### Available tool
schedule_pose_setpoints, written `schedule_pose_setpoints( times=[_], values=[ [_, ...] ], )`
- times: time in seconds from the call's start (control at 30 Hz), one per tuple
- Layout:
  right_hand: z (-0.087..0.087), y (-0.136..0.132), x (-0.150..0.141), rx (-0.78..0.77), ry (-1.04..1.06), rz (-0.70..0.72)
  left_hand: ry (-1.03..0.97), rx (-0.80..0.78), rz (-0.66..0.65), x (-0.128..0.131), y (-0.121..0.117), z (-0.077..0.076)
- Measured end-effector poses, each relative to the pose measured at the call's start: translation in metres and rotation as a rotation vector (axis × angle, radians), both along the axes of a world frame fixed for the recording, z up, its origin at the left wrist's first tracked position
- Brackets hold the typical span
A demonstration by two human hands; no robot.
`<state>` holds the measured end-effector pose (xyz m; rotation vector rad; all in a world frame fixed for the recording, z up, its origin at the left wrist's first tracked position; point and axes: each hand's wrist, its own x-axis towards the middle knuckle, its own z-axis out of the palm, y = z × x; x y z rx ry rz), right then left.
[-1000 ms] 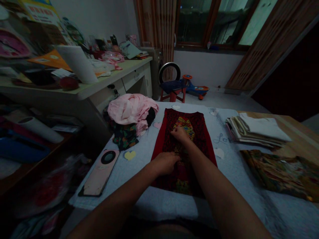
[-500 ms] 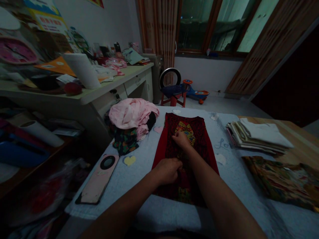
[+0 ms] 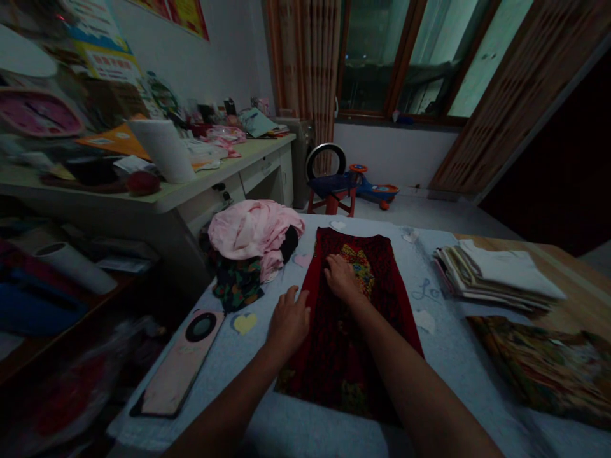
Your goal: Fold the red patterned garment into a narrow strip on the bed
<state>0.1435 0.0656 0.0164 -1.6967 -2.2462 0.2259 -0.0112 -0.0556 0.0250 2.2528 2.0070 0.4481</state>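
Observation:
A dark red patterned garment (image 3: 372, 356) with a yellow motif lies flat, its narrower end away from me. My left hand (image 3: 289, 320) is at its left edge, fingers spread and partly over the light blue cloth. On the upper left of the garment rests my right hand (image 3: 342, 277), palm down with the fingers laid out beside the yellow motif. Neither hand grips anything that I can see.
The light blue cloth (image 3: 258, 362) covers the surface. A crumpled pink cloth heap (image 3: 252, 229) and a pink phone (image 3: 184, 366) are on the left. Folded pale clothes (image 3: 506, 270) and a folded patterned garment (image 3: 548, 362) lie right. A cluttered desk (image 3: 214, 178) stands left.
My left hand has moved from the garment's middle out to its left edge and its fingers have spread. My right hand has flattened. The garment's near left corner reaches farther left.

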Motion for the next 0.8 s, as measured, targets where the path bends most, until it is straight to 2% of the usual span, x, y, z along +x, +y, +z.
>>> schedule_pose_setpoints(
  times=[0.2, 0.37, 0.53, 0.7, 0.8],
  values=[
    [-0.017, 0.003, -0.009, -0.088, -0.078, 0.099, -0.044, -0.169, 0.039, -0.009, 0.008, -0.005],
    [-0.006, 0.01, -0.009, -0.119, -0.042, 0.094, -0.06, -0.197, -0.009, -0.015, 0.006, -0.004],
    [-0.002, 0.031, -0.008, -0.086, 0.012, 0.086, 0.137, -0.17, 0.012, -0.011, 0.016, 0.009],
    [-0.012, 0.049, -0.011, -0.105, -0.02, 0.058, 0.119, -0.001, -0.171, 0.003, 0.043, 0.011],
    [-0.012, 0.059, -0.009, -0.108, -0.013, 0.079, 0.127, -0.046, -0.231, 0.005, 0.061, 0.006]
  ],
)
